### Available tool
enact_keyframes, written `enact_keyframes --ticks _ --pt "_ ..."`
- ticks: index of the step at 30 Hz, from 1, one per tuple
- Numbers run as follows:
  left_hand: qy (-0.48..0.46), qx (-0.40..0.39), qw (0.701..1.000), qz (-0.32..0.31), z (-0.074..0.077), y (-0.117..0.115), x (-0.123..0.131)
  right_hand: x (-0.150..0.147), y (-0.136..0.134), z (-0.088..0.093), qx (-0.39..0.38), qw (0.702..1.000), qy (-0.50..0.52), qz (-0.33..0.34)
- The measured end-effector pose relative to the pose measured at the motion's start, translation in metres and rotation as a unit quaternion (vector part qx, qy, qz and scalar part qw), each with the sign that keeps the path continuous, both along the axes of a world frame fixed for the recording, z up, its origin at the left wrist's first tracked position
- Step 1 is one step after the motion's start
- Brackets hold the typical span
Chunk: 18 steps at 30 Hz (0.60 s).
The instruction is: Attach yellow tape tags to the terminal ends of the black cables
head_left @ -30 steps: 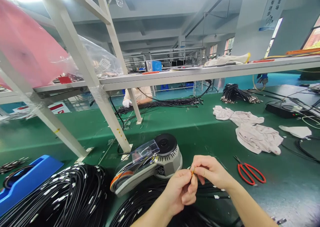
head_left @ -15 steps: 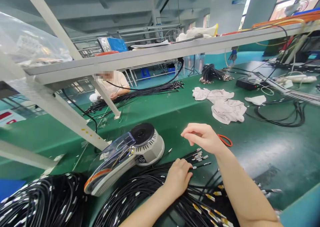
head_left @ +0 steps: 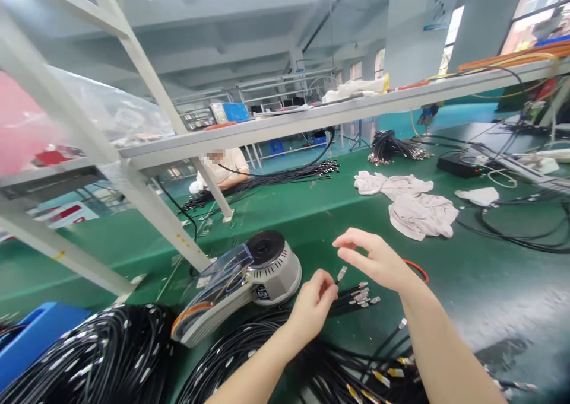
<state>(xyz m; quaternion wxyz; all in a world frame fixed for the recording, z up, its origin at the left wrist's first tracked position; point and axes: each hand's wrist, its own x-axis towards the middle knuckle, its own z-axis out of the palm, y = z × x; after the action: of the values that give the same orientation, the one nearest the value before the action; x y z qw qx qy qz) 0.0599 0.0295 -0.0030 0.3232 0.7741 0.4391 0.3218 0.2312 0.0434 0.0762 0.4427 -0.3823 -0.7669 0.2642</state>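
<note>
My left hand (head_left: 315, 300) pinches a black cable near its end, and the cable's silvery connector (head_left: 342, 273) sticks up past the fingertips. To the right, my right hand (head_left: 371, 255) hangs above the table with thumb and fingers apart, holding nothing, close to that connector. Below the hands lies a bundle of black cables (head_left: 240, 344) whose metal-tipped ends (head_left: 363, 297) point right. More cable ends with yellowish tags (head_left: 380, 377) lie nearer me, partly behind my right forearm. A grey tape dispenser (head_left: 276, 273) with a black round top stands left of my left hand.
A thick coil of black cables (head_left: 111, 350) lies at lower left beside a blue bin (head_left: 48, 333). Pale cloths (head_left: 421, 214) and an orange loop (head_left: 418, 269) lie to the right. A white shelf frame (head_left: 267, 130) crosses overhead. A co-worker (head_left: 231, 166) sits across the table.
My left hand has risen from the cable bundle and now holds up one cable end. My right hand's thumb and fingers have spread apart. The view has shifted, showing more on the left.
</note>
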Motion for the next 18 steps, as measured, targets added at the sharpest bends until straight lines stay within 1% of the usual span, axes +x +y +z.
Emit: enact_keyframes --ticks 2,4,7,10,13,15,18 --pt "-0.078 -0.023 0.997 0.016 0.015 -0.006 -0.015 -0.009 -0.001 0.0 0.004 0.999 -0.036 0.016" --pt "-0.12 -0.029 0.992 0.03 0.022 -0.013 -0.024 -0.02 -0.004 -0.001 0.003 0.997 -0.064 0.034" --pt "-0.148 -0.026 0.988 0.035 0.026 -0.017 -0.029 -0.033 -0.009 -0.002 0.007 0.996 -0.086 0.035" --pt "-0.157 0.006 0.987 0.022 0.031 -0.017 -0.029 -0.042 -0.01 -0.001 0.019 0.994 -0.106 0.032" --pt "-0.188 0.029 0.981 0.036 0.038 -0.015 -0.027 -0.049 -0.009 0.004 0.038 0.989 -0.136 0.03" --pt "-0.205 0.04 0.976 0.054 0.039 -0.014 -0.025 -0.053 -0.009 0.007 0.058 0.986 -0.154 0.021" --pt "-0.18 0.069 0.979 0.07 0.03 -0.012 -0.026 -0.055 -0.009 0.012 0.087 0.984 -0.158 0.007"
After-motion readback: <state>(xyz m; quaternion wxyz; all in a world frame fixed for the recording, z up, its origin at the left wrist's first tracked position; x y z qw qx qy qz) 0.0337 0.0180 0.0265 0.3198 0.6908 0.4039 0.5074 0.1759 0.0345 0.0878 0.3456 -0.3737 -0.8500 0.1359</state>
